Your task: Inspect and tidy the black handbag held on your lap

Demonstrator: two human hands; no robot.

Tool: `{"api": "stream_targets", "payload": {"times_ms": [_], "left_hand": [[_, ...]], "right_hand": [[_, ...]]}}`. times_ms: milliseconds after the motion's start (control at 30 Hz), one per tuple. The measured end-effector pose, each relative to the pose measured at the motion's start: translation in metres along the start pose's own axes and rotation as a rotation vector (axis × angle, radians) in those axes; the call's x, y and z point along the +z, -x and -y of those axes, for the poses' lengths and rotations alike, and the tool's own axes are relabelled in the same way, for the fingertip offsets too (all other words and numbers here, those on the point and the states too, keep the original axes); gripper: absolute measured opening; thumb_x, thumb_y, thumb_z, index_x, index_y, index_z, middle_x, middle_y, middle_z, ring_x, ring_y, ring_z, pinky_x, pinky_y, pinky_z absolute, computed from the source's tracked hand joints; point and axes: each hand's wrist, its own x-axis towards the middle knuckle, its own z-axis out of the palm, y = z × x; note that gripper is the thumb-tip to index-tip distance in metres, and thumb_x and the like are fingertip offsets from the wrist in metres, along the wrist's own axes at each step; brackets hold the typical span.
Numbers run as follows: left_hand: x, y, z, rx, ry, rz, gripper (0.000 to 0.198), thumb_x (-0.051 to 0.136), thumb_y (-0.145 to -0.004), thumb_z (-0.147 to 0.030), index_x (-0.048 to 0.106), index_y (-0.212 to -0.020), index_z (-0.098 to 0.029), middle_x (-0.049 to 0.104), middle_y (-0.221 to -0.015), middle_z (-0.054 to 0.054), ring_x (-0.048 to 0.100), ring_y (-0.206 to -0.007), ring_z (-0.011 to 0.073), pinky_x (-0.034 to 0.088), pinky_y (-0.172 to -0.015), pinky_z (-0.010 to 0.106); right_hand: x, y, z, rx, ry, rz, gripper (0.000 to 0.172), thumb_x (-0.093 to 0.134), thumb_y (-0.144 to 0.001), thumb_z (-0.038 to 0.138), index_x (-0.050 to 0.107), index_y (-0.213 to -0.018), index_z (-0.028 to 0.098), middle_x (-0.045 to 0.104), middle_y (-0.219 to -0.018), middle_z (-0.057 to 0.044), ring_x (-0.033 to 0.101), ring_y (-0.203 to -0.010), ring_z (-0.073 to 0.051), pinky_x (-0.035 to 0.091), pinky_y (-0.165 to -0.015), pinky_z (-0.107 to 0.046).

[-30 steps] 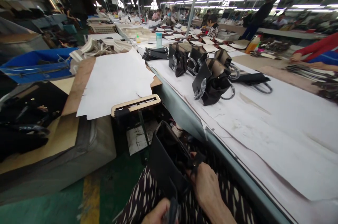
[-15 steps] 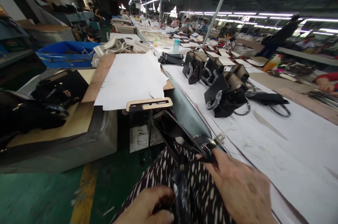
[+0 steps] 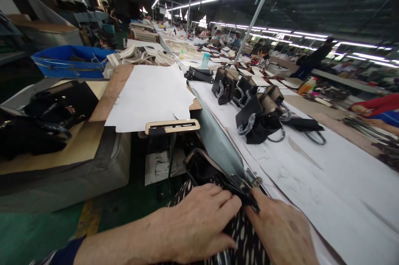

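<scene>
A black handbag (image 3: 205,167) rests tilted on my lap, its dark inside facing up. My right hand (image 3: 277,225) grips its near right edge, by a strap end with a metal buckle (image 3: 257,181). Curled over the bag's near side are the fingers of my left hand (image 3: 202,215), close to my right fingertips; the left fingertips are partly hidden. Clear-wrapped handle material shows below at the bottom edge. On the white-covered table to the right stand several black handbags (image 3: 262,121) with plastic-wrapped handles.
A paper-covered board (image 3: 152,90) with a cream oblong frame (image 3: 172,126) at its edge juts out ahead. Black bags (image 3: 62,107) lie on a padded stand at left, before a blue bin (image 3: 71,63). A turquoise bottle (image 3: 205,60) stands farther back. A red-sleeved person works at right.
My left hand has moved up and right from the plastic-wrapped handle to the bag's near edge, beside my right hand. The bag's opening looks narrower. My right hand keeps its grip.
</scene>
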Motion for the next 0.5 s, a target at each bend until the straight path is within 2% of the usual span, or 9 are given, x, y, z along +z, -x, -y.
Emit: {"api": "stream_targets", "payload": {"times_ms": [100, 200, 300, 400, 500], "left_hand": [[0.003, -0.008, 0.001, -0.071, 0.006, 0.085, 0.051, 0.064, -0.073, -0.041, 0.044, -0.113, -0.016, 0.057, -0.107, 0.007, 0.053, -0.097, 0.0230, 0.044, -0.088, 0.036], [0.010, -0.008, 0.005, -0.156, -0.003, 0.095, 0.049, 0.066, -0.069, -0.047, 0.049, -0.104, -0.017, 0.059, -0.100, 0.007, 0.052, -0.094, 0.0245, 0.045, -0.084, 0.039], [0.017, -0.007, 0.012, -0.227, -0.068, 0.061, 0.044, 0.066, -0.066, -0.052, 0.057, -0.091, -0.017, 0.060, -0.093, 0.007, 0.051, -0.094, 0.0266, 0.043, -0.084, 0.041], [0.020, -0.007, 0.020, -0.226, -0.108, 0.146, 0.040, 0.066, -0.064, -0.055, 0.060, -0.075, -0.017, 0.061, -0.080, 0.006, 0.052, -0.089, 0.0259, 0.042, -0.082, 0.039], [0.022, -0.005, 0.026, -0.282, -0.114, 0.248, 0.044, 0.067, -0.062, -0.055, 0.060, -0.085, -0.017, 0.062, -0.081, 0.006, 0.055, -0.083, 0.0258, 0.045, -0.075, 0.037]], "right_hand": [[0.007, 0.002, -0.002, 0.010, -0.030, 0.012, 0.010, 0.045, -0.078, 0.023, 0.054, -0.073, 0.023, 0.062, -0.053, 0.002, 0.060, -0.048, -0.017, 0.024, -0.043, -0.026], [0.009, 0.002, -0.003, 0.007, -0.034, 0.030, 0.008, 0.047, -0.077, 0.023, 0.054, -0.075, 0.024, 0.065, -0.058, 0.001, 0.061, -0.050, -0.018, 0.023, -0.043, -0.026], [0.011, 0.003, -0.004, -0.011, -0.042, 0.068, 0.007, 0.048, -0.077, 0.024, 0.054, -0.075, 0.025, 0.067, -0.067, 0.000, 0.062, -0.054, -0.021, 0.021, -0.043, -0.028], [0.017, 0.003, -0.005, 0.016, -0.054, 0.040, 0.009, 0.046, -0.079, 0.029, 0.053, -0.074, 0.025, 0.066, -0.062, -0.001, 0.062, -0.053, -0.022, 0.022, -0.044, -0.029], [0.025, 0.003, -0.008, 0.073, -0.043, 0.006, 0.013, 0.044, -0.081, 0.032, 0.051, -0.073, 0.026, 0.063, -0.057, 0.000, 0.061, -0.051, -0.023, 0.023, -0.044, -0.029]]}}
